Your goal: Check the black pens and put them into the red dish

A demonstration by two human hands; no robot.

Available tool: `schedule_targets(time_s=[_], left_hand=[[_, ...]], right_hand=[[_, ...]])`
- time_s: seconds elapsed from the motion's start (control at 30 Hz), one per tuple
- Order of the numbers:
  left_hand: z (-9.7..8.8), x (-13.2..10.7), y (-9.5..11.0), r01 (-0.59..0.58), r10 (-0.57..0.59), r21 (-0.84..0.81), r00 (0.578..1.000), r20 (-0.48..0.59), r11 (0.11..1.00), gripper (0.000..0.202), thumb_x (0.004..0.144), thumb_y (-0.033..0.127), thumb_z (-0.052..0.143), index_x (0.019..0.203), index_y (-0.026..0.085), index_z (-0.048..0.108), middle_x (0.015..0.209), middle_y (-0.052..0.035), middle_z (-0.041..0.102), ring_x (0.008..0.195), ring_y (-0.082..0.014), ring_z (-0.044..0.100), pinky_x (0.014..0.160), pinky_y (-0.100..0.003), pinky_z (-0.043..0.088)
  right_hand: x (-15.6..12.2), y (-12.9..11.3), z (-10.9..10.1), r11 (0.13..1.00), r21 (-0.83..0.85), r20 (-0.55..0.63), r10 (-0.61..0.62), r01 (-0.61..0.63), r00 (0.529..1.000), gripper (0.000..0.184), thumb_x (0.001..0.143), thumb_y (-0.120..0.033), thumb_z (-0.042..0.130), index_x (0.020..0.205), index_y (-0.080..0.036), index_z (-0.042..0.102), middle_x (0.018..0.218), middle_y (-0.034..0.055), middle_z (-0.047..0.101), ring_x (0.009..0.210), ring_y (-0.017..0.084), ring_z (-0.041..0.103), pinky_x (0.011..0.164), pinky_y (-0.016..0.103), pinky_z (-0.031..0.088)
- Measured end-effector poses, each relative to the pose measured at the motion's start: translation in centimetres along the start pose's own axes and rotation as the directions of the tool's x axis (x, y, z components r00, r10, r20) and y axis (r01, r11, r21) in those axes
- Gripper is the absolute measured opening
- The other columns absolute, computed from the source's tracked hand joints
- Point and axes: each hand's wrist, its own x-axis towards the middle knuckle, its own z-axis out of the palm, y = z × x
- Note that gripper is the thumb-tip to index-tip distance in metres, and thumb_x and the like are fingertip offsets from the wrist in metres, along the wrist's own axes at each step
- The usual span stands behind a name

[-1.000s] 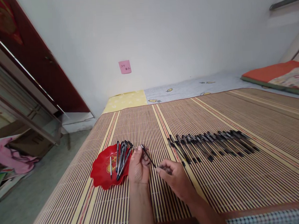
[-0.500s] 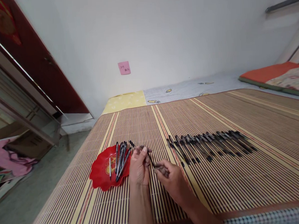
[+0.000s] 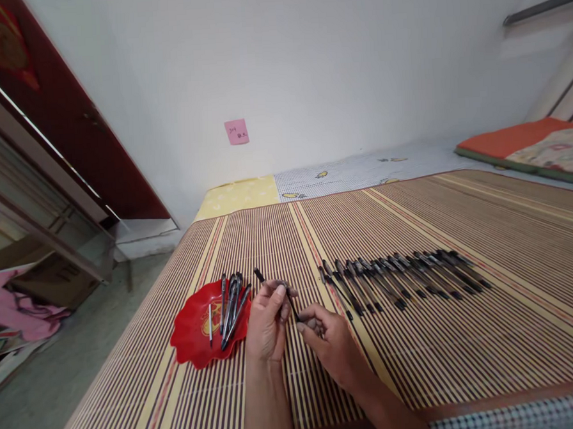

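My left hand [image 3: 267, 315] is closed, pinching a slim black pen [image 3: 292, 307] between thumb and fingers. My right hand [image 3: 326, 337] closes its fingertips on the pen's lower end. Another black piece [image 3: 259, 275] sticks out above my left fingers; whether it belongs to the same pen is hidden by the hand. Left of my hands lies a red scalloped plate [image 3: 187, 338] with several black-capped clear pens [image 3: 231, 313] and one thin white refill-like stick [image 3: 210, 326]. To the right, many black pens [image 3: 400, 276] lie side by side in a slanting row.
A striped bamboo mat [image 3: 269, 241] covers the bed under everything. Folded orange and patterned bedding [image 3: 518, 141] sits at the far right. On the white wall a pink note [image 3: 237, 132] is stuck. A dark red door [image 3: 84, 122] and a cardboard box [image 3: 54, 278] are at the left.
Both hands keep their hold, with the right hand's fingertips still at the pen's lower end. The black piece above my left fingers has shifted slightly right. The plate and row stay put.
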Motion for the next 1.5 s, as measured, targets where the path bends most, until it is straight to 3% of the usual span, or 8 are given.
schedule_targets(time_s=[0.27, 0.4, 0.6, 0.73, 0.9, 1.17, 1.33, 1.5], left_hand=[[0.3, -0.3, 0.1, -0.006, 0.002, 0.064, 0.998, 0.07, 0.998, 0.033, 0.068, 0.022, 0.085, 0.089, 0.014, 0.062, 0.077, -0.0043, 0.07, 0.048, -0.0025, 0.041, 0.046, -0.014, 0.031], [0.1, -0.2, -0.1, 0.011, -0.024, 0.131, 0.995, 0.098, 0.991, 0.033, 0.072, 0.025, 0.084, 0.097, 0.012, 0.067, 0.081, -0.0059, 0.071, 0.048, -0.0013, 0.039, 0.046, -0.013, 0.03], [-0.4, 0.2, -0.7, 0.023, -0.043, 0.232, 0.996, 0.08, 0.973, 0.032, 0.067, 0.027, 0.087, 0.091, 0.013, 0.071, 0.077, -0.0031, 0.07, 0.064, -0.01, 0.059, 0.06, -0.019, 0.047], [-0.7, 0.3, -0.6, 0.005, -0.012, 0.233, 1.0, 0.029, 0.972, 0.03, 0.063, 0.028, 0.089, 0.084, 0.014, 0.072, 0.076, -0.002, 0.071, 0.069, -0.012, 0.063, 0.067, -0.022, 0.049], [-0.9, 0.2, -0.4, -0.002, 0.005, 0.338, 1.0, -0.008, 0.941, 0.028, 0.064, 0.028, 0.087, 0.083, 0.014, 0.073, 0.072, -0.0007, 0.069, 0.067, -0.0106, 0.06, 0.064, -0.02, 0.044], [0.2, -0.1, -1.3, 0.034, -0.059, 0.388, 0.997, 0.054, 0.921, 0.026, 0.063, 0.026, 0.089, 0.078, 0.015, 0.072, 0.073, -0.0001, 0.068, 0.069, -0.0102, 0.059, 0.067, -0.02, 0.045], [0.5, -0.7, -1.3, 0.17, -0.219, 0.272, 0.963, 0.16, 0.947, 0.027, 0.068, 0.031, 0.087, 0.081, 0.014, 0.072, 0.069, -0.0011, 0.066, 0.057, -0.0063, 0.053, 0.05, -0.016, 0.034], [0.8, -1.0, -1.6, 0.276, -0.305, 0.152, 0.927, 0.219, 0.949, 0.029, 0.065, 0.029, 0.089, 0.08, 0.014, 0.07, 0.074, -0.0015, 0.066, 0.056, -0.0054, 0.052, 0.053, -0.016, 0.038]], right_hand=[[0.1, 0.5, -0.1, 0.997, 0.07, -0.016, 0.03, -0.029, 0.999, 0.013, 0.083, -0.031, 0.061, 0.081, -0.019, 0.06, 0.062, -0.0055, 0.048, 0.056, 0.011, 0.045, 0.052, 0.022, 0.036], [0.4, 0.0, -0.3, 0.981, 0.191, -0.005, 0.033, -0.032, 0.999, 0.015, 0.086, -0.033, 0.062, 0.087, -0.018, 0.062, 0.068, -0.002, 0.058, 0.063, 0.014, 0.055, 0.059, 0.024, 0.043], [2.0, -0.6, -0.6, 0.96, 0.277, 0.028, 0.045, -0.051, 0.999, 0.017, 0.084, -0.034, 0.065, 0.087, -0.017, 0.067, 0.066, -0.0015, 0.061, 0.061, 0.013, 0.058, 0.06, 0.026, 0.047], [3.8, -1.7, -2.4, 0.978, 0.183, 0.103, 0.078, -0.096, 0.992, 0.017, 0.076, -0.03, 0.072, 0.088, -0.017, 0.071, 0.072, 0.0009, 0.068, 0.067, 0.015, 0.063, 0.065, 0.028, 0.051], [5.7, -4.0, -5.7, 0.982, 0.189, -0.05, 0.027, -0.017, 0.998, 0.031, 0.084, -0.038, 0.064, 0.107, -0.019, 0.072, 0.09, 0.0063, 0.073, 0.073, 0.016, 0.065, 0.063, 0.028, 0.05], [5.9, -3.6, -5.2, 0.892, 0.451, -0.018, 0.05, -0.036, 0.999, 0.023, 0.074, -0.034, 0.077, 0.09, -0.017, 0.075, 0.064, -0.0003, 0.066, 0.055, 0.01, 0.054, 0.053, 0.023, 0.043], [5.6, -3.1, -5.8, 0.786, 0.607, 0.114, 0.056, -0.115, 0.992, 0.02, 0.075, -0.032, 0.079, 0.089, -0.018, 0.076, 0.075, 0.0015, 0.069, 0.057, 0.007, 0.055, 0.051, 0.018, 0.041], [5.3, -3.0, -6.3, 0.705, 0.684, 0.224, 0.04, -0.186, 0.974, 0.022, 0.075, -0.035, 0.081, 0.089, -0.019, 0.074, 0.078, 0.0021, 0.071, 0.056, 0.006, 0.056, 0.051, 0.017, 0.042]])
